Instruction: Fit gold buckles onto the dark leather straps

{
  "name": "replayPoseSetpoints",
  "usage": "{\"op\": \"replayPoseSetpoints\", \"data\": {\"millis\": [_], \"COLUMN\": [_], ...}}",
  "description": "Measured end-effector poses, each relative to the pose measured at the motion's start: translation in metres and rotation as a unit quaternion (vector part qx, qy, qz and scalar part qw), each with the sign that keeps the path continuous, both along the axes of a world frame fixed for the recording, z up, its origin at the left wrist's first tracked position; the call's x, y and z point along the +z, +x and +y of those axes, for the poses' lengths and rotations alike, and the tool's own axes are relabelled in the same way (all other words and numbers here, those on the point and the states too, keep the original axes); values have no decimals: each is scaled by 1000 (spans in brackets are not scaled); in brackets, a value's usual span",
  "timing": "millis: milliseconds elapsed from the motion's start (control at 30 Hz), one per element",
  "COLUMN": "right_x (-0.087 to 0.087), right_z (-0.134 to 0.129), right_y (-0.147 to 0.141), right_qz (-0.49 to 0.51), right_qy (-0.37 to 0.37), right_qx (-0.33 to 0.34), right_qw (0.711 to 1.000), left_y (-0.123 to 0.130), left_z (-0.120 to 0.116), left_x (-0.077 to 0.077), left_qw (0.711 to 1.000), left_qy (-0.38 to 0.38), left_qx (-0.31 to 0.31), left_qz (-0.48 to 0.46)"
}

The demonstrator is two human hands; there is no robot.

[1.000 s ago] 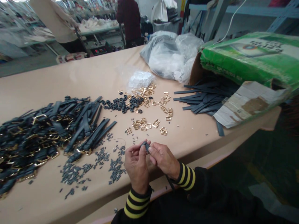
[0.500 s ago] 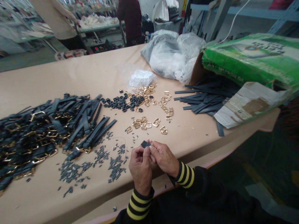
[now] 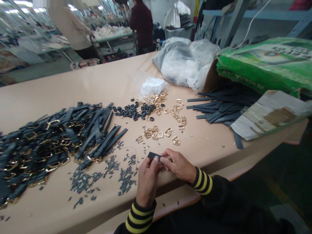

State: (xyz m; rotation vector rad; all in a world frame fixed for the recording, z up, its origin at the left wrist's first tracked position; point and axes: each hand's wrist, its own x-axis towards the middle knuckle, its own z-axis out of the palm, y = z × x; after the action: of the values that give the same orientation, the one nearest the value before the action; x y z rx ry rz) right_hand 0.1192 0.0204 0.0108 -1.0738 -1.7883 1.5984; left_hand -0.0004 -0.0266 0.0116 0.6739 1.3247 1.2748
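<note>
Near the table's front edge, a dark strap (image 3: 154, 156) is pinched between my two hands. My left hand (image 3: 148, 180) is closed on it from the left, thumb on top. My right hand (image 3: 179, 165) grips its right part, with fingertips close to the left thumb. The fingers hide most of the strap. Just beyond my hands lie gold buckles (image 3: 175, 140). Small dark pieces (image 3: 126, 180) are scattered to the left of my left hand. Farther back sits a heap of dark loops (image 3: 134, 110) beside more gold buckles.
A large pile of dark straps with gold buckles (image 3: 53, 143) covers the left of the table (image 3: 117, 78). Loose dark strips (image 3: 214, 107) stick out of a green box (image 3: 265, 66) at right. Plastic bags (image 3: 180, 63) stand behind. Two people are in the background.
The view has shifted, so the table's contents appear a little lower and farther right. More of the dark strap shows above my left hand, and my hands have turned slightly.
</note>
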Motion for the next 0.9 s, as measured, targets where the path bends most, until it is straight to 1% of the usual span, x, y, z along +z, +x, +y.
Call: {"op": "replayPoseSetpoints", "data": {"millis": [67,100,133,167,200,233,267,300,333,367,400,433,467,500,600,667,733,767,800,833,900], "right_x": [3,5,5,5,5,4,2,1,-1,-2,-3,-4,-5,-5,-7,-7,-6,-5,-4,-4,-4], "right_z": [4,6,8,10,12,14,15,17,19,21,23,24,25,26,28,28,28,28,29,29,29], "right_y": [3,5,6,8,8,8,8,8,7,7,7,7,7,8,9,10,8,7,5,3,-2], "right_qz": [-1,-2,-2,1,7,17,29,42,53,60,62,64,67,74,84,78,76,78,81,86,102], "right_qy": [7,-4,-27,-58,-89,-117,-139,-152,-158,-162,-164,-165,-165,-167,-166,-161,-147,-137,-123,-106,-67], "right_qx": [16,25,36,45,49,47,37,18,-4,-22,-35,-42,-44,-44,-43,-25,-3,-2,-10,-25,-53], "right_qw": [1000,1000,999,997,995,992,989,987,986,985,984,983,983,982,982,984,986,987,989,990,991], "left_y": [-2,-5,-9,-15,-22,-30,-38,-46,-54,-60,-65,-69,-72,-74,-81,-85,-87,-85,-80,-74,-58], "left_z": [5,8,11,16,21,26,33,40,48,55,62,69,74,79,88,89,84,79,73,65,49], "left_x": [3,4,4,4,3,2,0,-1,-3,-4,-5,-6,-6,-6,-2,3,10,14,17,20,23], "left_qw": [997,994,994,996,998,995,981,951,904,852,805,774,761,761,774,788,806,821,848,884,952], "left_qy": [15,25,33,37,38,38,43,52,65,80,91,95,93,89,79,71,63,59,52,40,8], "left_qx": [47,68,79,75,56,32,9,-10,-22,-27,-32,-44,-60,-69,-76,-78,-84,-93,-102,-107,-102], "left_qz": [-66,-78,-71,-41,12,89,189,306,421,517,585,624,639,639,624,606,583,560,517,454,287]}}
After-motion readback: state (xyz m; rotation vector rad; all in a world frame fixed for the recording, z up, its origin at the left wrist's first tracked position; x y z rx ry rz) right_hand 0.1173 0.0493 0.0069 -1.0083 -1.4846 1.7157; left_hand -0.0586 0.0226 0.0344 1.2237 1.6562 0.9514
